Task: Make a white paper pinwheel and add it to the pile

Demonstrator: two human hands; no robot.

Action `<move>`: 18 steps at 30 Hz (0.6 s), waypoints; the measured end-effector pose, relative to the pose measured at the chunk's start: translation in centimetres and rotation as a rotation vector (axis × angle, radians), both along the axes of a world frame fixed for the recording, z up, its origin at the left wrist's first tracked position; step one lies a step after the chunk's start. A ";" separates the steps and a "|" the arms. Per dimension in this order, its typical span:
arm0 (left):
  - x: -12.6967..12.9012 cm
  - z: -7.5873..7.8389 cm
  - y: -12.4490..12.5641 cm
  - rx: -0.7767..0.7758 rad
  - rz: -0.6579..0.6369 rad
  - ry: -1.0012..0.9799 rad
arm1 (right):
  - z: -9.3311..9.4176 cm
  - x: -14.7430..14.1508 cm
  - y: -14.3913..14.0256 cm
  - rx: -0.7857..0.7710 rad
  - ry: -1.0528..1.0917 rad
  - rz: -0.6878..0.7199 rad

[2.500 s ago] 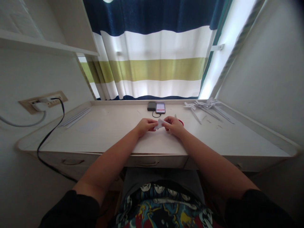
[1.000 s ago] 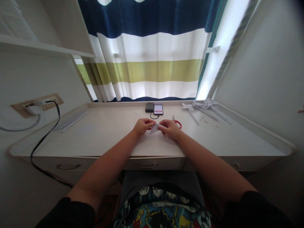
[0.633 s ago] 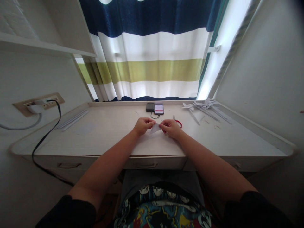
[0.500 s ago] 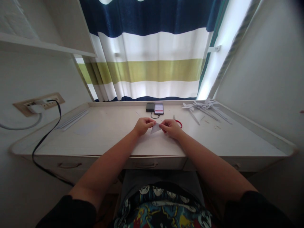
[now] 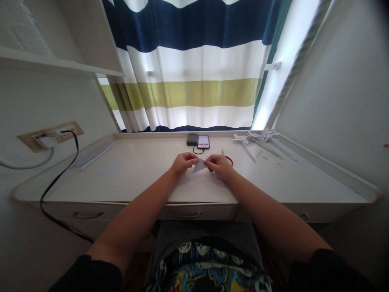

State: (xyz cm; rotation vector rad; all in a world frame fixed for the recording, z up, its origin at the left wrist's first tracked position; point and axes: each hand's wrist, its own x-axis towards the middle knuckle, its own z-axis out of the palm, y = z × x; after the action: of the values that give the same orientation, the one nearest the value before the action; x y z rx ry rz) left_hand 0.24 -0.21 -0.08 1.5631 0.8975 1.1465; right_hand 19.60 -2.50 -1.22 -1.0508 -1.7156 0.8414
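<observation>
Between my two hands is a small folded piece of white paper (image 5: 199, 166), roughly triangular, with one corner pointing down toward the desk. My left hand (image 5: 184, 162) pinches its upper left corner between thumb and fingers. On the other side, my right hand (image 5: 219, 164) pinches the right corner. Just behind my right hand lie red-handled scissors (image 5: 229, 159), partly hidden by it. The paper is held low over the white desk (image 5: 146, 178); whether it touches the surface I cannot tell.
A phone (image 5: 203, 141) and a dark power bank (image 5: 192, 140), joined by a cable, lie at the back. Paper pinwheels (image 5: 241, 139) on sticks rest at back right, near small scraps. Rolled paper sticks (image 5: 94, 156) lie left. A black cord (image 5: 57, 174) hangs from the wall socket.
The view has tilted up slightly, so everything sits a little lower in the picture. Both hands keep their pinch on the paper, with hardly any other movement.
</observation>
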 end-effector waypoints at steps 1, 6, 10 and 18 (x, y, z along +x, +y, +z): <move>0.1 0.0 0.0 -0.001 0.000 -0.003 | 0.0 0.0 0.0 -0.001 0.000 0.002; 0.5 -0.2 0.1 -0.006 0.001 -0.022 | 0.0 -0.1 0.0 -0.012 0.000 0.018; 1.1 -0.4 0.3 0.007 -0.008 -0.039 | 0.0 -0.2 0.0 -0.025 0.000 0.033; 1.2 -0.1 0.3 0.055 0.078 -0.059 | 0.1 -0.4 -0.2 -0.063 0.015 0.089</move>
State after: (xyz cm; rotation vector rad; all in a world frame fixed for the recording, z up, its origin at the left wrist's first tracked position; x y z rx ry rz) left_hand 1.44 0.12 -0.23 1.5416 0.9007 1.2761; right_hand 19.21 -2.68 -1.10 -1.0131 -1.7432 0.9635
